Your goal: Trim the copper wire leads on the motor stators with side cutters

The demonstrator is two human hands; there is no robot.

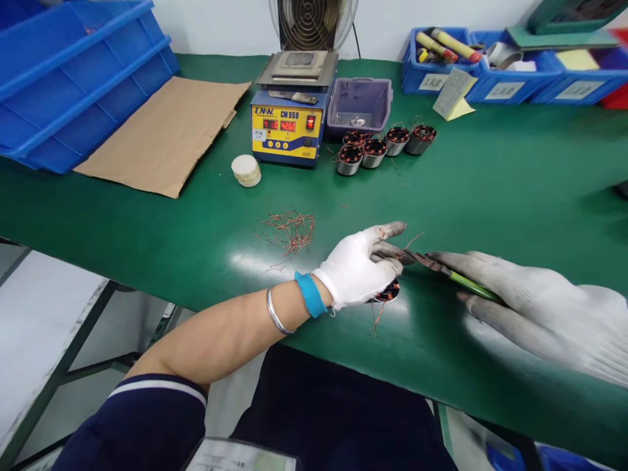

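My left hand (360, 267), in a white glove with grey fingertips, is closed over a motor stator (391, 292) on the green table. Much of the stator is hidden under the palm and fingers. Thin copper wires (377, 318) stick out of it toward me, and another copper wire (416, 239) rises by my left fingertips. Gloved as well, my right hand (534, 304) grips wire cutters (466, 281) with green handles. The cutters' jaws are at the wire beside my left fingers; whether they touch it is hard to make out.
Copper wire scraps (292, 232) lie left of my hands. Behind stand several more stators (374, 152), a blue-and-yellow solder pot (286, 127), a purple bin (363, 104) and a round white pad (246, 170). Cardboard (167, 137) and blue crates (78, 85) sit left, blue tool boxes (436, 78) at the back right.
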